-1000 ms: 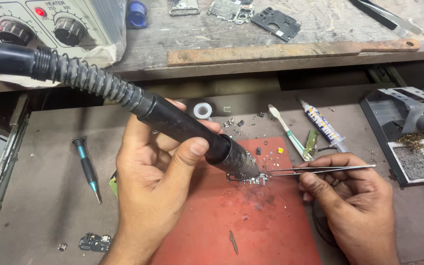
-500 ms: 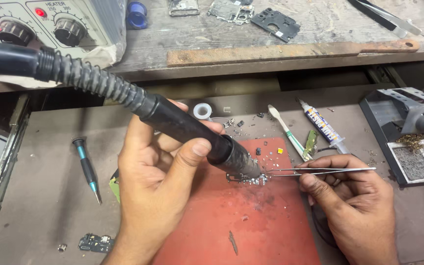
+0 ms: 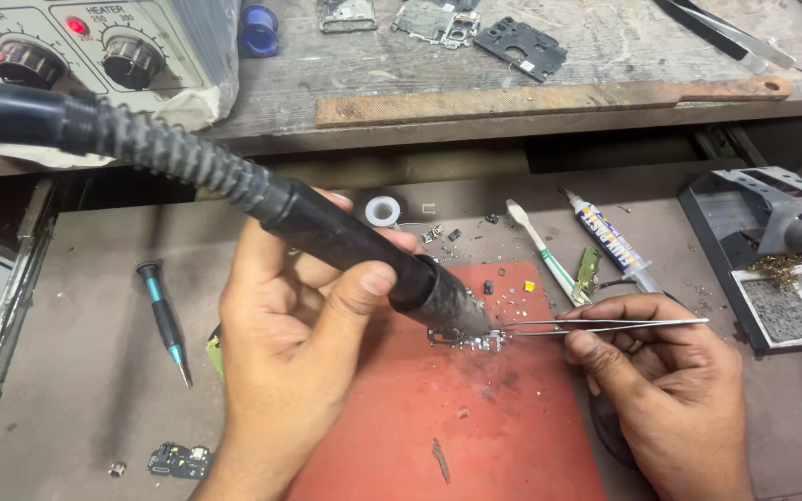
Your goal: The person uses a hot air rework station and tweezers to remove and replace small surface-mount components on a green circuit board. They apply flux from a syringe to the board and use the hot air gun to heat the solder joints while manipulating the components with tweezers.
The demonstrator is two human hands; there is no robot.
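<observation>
The landmark is the red mat point(image 3: 475, 427) lying on the grey bench.

Left of the mat lie a teal-handled screwdriver point(image 3: 165, 320) and, nearer the bench's front edge, a small loose circuit board point(image 3: 178, 459). The left hand point(image 3: 299, 371) is wrapped fully around the black hot-air handpiece point(image 3: 364, 255), thumb on top, so the nozzle points down at the small circuit piece point(image 3: 466, 340) on the mat's upper middle.

A likely risk is heat held too long on that spot: it could scorch the piece or the mat, which already looks darkened just below. The air stream could also scatter the tiny loose parts point(image 3: 503, 288) near the mat's top edge.

At the mat's right edge, the right hand point(image 3: 661, 380) pinches the metal tweezers point(image 3: 605, 325) narrowly between thumb and fingers. Their tips reach the circuit piece; whether they clamp a part cannot be told. A slip there could drag the piece off its spot.
</observation>
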